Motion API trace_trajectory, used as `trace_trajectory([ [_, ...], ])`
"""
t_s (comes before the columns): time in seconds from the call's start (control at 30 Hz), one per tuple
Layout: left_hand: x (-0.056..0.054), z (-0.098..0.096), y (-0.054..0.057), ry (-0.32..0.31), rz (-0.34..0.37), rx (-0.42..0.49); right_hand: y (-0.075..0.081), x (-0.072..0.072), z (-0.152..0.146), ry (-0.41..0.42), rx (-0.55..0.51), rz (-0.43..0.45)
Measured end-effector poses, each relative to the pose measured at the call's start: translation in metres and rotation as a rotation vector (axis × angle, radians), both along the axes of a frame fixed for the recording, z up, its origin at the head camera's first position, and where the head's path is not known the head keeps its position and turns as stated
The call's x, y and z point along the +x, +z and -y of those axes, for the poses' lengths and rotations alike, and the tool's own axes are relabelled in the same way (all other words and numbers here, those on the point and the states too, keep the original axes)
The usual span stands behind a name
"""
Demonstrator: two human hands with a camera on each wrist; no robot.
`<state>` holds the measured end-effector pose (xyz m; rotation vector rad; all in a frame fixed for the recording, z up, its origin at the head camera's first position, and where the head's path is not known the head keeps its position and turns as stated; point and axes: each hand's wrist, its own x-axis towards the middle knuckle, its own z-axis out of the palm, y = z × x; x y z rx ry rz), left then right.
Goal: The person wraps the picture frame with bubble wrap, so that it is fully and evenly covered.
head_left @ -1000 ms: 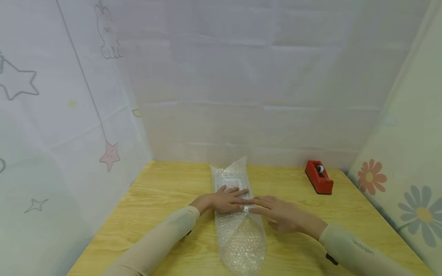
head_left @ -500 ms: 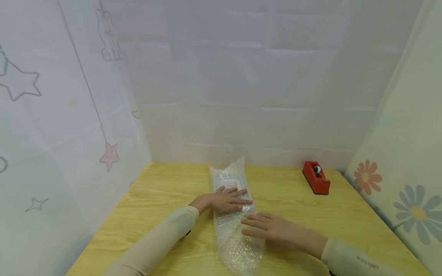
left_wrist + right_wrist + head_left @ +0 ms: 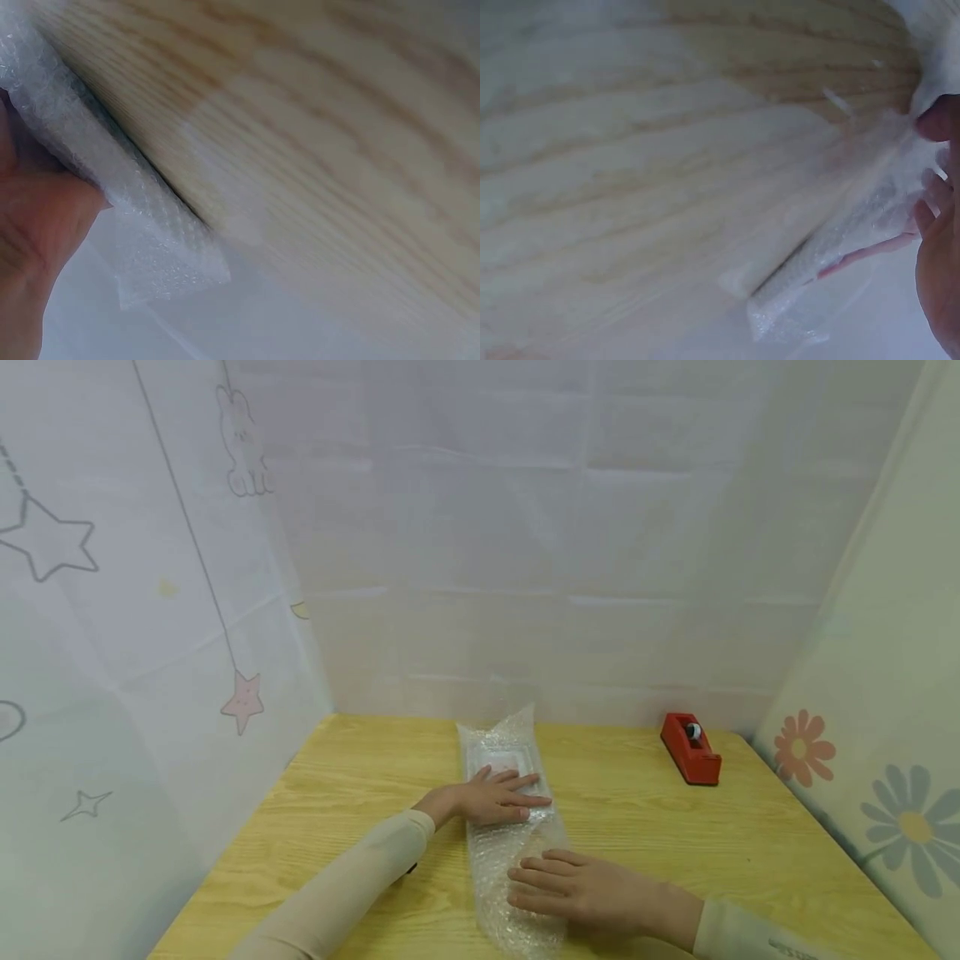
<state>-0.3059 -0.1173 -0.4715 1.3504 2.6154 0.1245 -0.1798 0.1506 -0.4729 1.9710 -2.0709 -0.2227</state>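
A long piece of clear bubble wrap (image 3: 498, 856) lies lengthwise on the wooden table, with a pale framed rectangular object (image 3: 501, 760) showing through its far part. My left hand (image 3: 491, 797) rests on the wrapped object, fingers spread. In the left wrist view the bubble wrap (image 3: 112, 165) runs beside the left hand (image 3: 45, 225). Nearer to me, my right hand (image 3: 581, 889) lies over the near part of the wrap, fingers extended. In the right wrist view the right hand (image 3: 941, 277) is at the edge of the bubble wrap (image 3: 855, 240); its fingers are only partly visible.
A red tape dispenser (image 3: 692, 750) stands at the back right of the wooden table (image 3: 360, 760). A pale cloth backdrop (image 3: 465, 568) rises behind it, and printed sheets hang along both sides.
My right hand has moved from beside the left fingers toward me, onto the near part of the bubble wrap. The raised near flap looks flatter. My left hand has stayed in place.
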Motion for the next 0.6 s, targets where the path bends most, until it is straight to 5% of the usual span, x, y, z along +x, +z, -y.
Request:
trace_trajectory([
  [0.6, 0.002, -0.0003, 0.0009, 0.003, 0.011, -0.004, 0.0038, -0.002, 0.0096, 0.003, 0.007, 0.258],
])
